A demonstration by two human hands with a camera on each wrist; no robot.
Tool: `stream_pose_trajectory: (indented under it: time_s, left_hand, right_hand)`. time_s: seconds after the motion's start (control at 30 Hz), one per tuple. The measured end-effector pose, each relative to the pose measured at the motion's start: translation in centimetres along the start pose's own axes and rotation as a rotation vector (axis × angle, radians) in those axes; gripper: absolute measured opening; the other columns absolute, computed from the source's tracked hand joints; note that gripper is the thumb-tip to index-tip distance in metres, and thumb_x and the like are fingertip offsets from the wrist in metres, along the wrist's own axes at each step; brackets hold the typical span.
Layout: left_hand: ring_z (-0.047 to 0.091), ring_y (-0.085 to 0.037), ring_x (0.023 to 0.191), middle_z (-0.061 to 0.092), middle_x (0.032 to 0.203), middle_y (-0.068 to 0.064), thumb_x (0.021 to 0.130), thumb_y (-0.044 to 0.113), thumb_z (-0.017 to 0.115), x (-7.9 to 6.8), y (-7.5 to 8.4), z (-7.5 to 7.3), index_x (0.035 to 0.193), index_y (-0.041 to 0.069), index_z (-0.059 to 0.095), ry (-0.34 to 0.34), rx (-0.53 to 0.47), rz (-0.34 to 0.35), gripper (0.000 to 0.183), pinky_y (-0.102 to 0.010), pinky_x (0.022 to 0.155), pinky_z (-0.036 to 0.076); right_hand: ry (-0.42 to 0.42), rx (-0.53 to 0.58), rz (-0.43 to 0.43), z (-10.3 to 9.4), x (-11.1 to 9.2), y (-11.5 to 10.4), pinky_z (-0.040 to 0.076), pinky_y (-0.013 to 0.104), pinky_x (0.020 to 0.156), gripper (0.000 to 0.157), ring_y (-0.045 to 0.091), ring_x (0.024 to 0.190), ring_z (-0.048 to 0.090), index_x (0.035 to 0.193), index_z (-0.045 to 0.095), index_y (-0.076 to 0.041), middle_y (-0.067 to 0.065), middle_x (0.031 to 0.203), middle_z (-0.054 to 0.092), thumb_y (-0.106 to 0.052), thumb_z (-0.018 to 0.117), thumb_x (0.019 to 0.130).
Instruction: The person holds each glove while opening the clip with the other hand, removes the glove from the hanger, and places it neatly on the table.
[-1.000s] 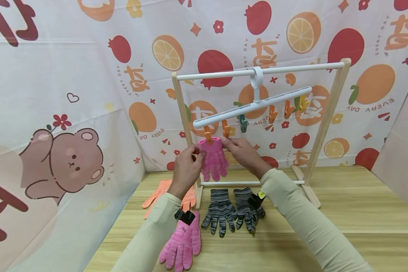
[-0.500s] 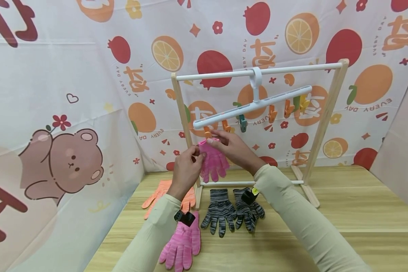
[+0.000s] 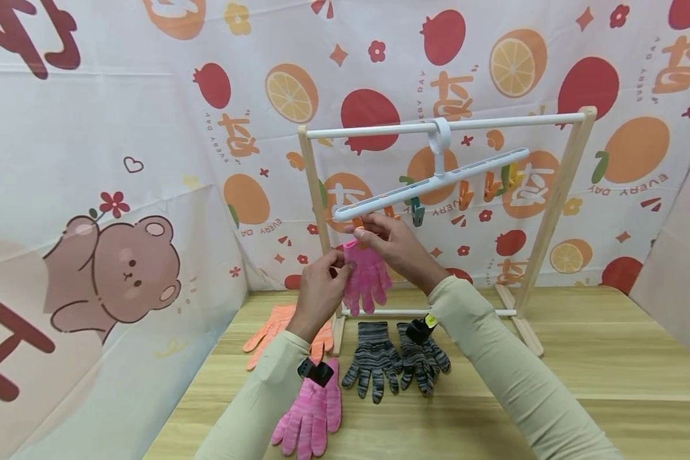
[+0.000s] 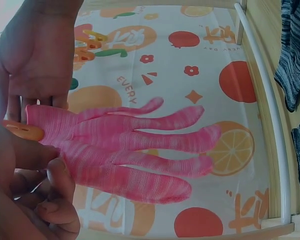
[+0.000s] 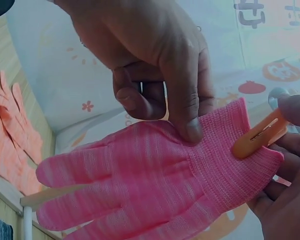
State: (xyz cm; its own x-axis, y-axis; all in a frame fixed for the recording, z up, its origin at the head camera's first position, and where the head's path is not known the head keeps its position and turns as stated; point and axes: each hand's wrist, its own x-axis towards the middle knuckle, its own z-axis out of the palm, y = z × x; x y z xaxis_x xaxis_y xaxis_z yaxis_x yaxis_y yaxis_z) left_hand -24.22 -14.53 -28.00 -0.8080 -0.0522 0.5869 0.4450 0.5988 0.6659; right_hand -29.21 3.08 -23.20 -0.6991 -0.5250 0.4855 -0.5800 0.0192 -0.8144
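Observation:
A pink knitted glove (image 3: 367,281) hangs fingers down below the low left end of a white hanger (image 3: 431,186). An orange clothespin (image 5: 254,136) sits over the edge of its cuff. My left hand (image 3: 321,289) pinches the glove's side just below the cuff, thumb in front. My right hand (image 3: 404,254) holds the clothespin at its upper end; in the right wrist view the thumb lies on it and the other fingers are behind the cuff. In the left wrist view, the left fingers (image 4: 57,200) are curled beside the glove.
The hanger hooks over a wood-and-white rack (image 3: 558,204). Further right on it hang a green clothespin (image 3: 417,211) and several orange and yellow ones. On the table lie another pink glove (image 3: 310,415), orange gloves (image 3: 270,329) and two grey striped gloves (image 3: 372,364).
My right hand has moved left from the cuff's right edge up to the clothespin and grips it. The left hand keeps its pinch on the glove. The head view has shifted slightly.

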Motion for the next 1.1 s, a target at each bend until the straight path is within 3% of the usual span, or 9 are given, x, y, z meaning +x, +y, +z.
stream_pose_trajectory:
  time_s: [0.17, 0.4, 0.67, 0.9, 1.1]
  left_hand:
    - [0.058, -0.016, 0.065, 0.069, 0.091, -0.006, 0.098, 0.011, 0.068, -0.1, 0.0, 0.0, 0.099, 0.007, 0.071, 0.005, -0.006, 0.001, 0.005, -0.026, 0.055, 0.046]
    - [0.056, -0.016, 0.064, 0.069, 0.089, -0.005, 0.098, 0.012, 0.068, -0.4, 0.2, -0.1, 0.099, 0.008, 0.07, -0.012, -0.018, -0.014, 0.005, -0.027, 0.054, 0.045]
    - [0.057, -0.016, 0.066, 0.068, 0.088, -0.004, 0.098, 0.013, 0.069, -0.6, 0.3, -0.5, 0.099, 0.009, 0.07, -0.038, -0.021, -0.038, 0.005, -0.029, 0.058, 0.047]
    - [0.059, -0.018, 0.07, 0.068, 0.086, -0.004, 0.099, 0.014, 0.068, -0.9, 0.0, -0.6, 0.101, 0.008, 0.071, -0.083, -0.025, -0.072, 0.007, -0.031, 0.062, 0.051]
    - [0.059, -0.017, 0.072, 0.067, 0.086, -0.001, 0.098, 0.016, 0.068, -1.4, -0.7, -1.2, 0.102, 0.012, 0.071, -0.105, -0.012, -0.103, 0.006, -0.031, 0.062, 0.05]
  right_hand:
    - [0.034, -0.021, -0.017, 0.0, 0.0, 0.2, 0.048, 0.045, 0.1, 0.039, 0.024, 0.109, 0.062, 0.138, 0.062, -0.007, 0.005, 0.123, 0.071, -0.028, 0.06, 0.105]
    - [0.122, -0.021, -0.039, 0.4, 0.2, 0.6, 0.043, 0.044, 0.108, 0.034, 0.015, 0.126, 0.057, 0.13, 0.069, -0.005, 0.005, 0.117, 0.074, -0.027, 0.06, 0.105]
    - [0.218, -0.004, -0.085, 0.8, 0.3, 0.8, 0.045, 0.042, 0.105, 0.029, 0.016, 0.122, 0.057, 0.122, 0.074, -0.005, 0.006, 0.113, 0.074, -0.024, 0.061, 0.104]
    - [0.255, -0.003, -0.062, 0.9, 0.3, 0.7, 0.048, 0.041, 0.09, 0.028, 0.016, 0.11, 0.059, 0.116, 0.076, -0.007, 0.003, 0.109, 0.075, -0.028, 0.062, 0.104]
    - [0.254, -0.031, -0.079, 0.8, 0.4, 0.8, 0.044, 0.038, 0.098, 0.026, 0.013, 0.116, 0.057, 0.112, 0.078, -0.009, 0.003, 0.111, 0.075, -0.027, 0.062, 0.104]
